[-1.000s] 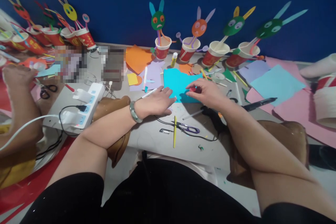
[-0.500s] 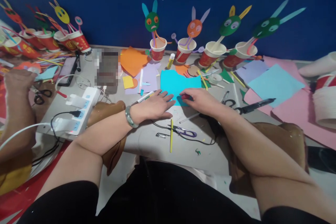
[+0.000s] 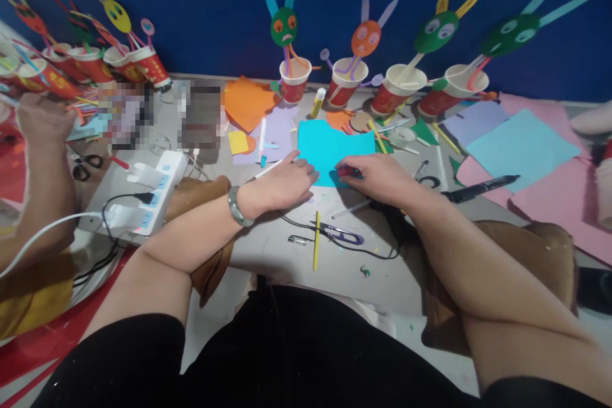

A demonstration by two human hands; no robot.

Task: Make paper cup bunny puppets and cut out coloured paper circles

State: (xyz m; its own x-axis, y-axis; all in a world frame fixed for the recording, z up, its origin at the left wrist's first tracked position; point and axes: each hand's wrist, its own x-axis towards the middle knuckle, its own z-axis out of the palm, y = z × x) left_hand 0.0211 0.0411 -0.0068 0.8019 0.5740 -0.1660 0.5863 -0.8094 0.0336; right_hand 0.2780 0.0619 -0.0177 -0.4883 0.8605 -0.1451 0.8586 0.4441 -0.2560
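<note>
A cyan paper sheet lies on the grey table in front of me. My left hand rests on the table at the sheet's near left corner, fingers stretched out and slightly curled. My right hand sits at the sheet's near edge, its fingers closed round a small red object that I cannot make out. Small purple-handled snips and a yellow stick lie just below my hands.
Red paper cups with paper rabbit figures line the blue wall. A white power strip with cables lies left. Pink and blue sheets, a black marker, an orange sheet and a glue stick lie around. Another person's arm is at the far left.
My hands have drawn closer together at the cyan sheet's near edge. The view has shifted slightly. The red object stays in my right fingers.
</note>
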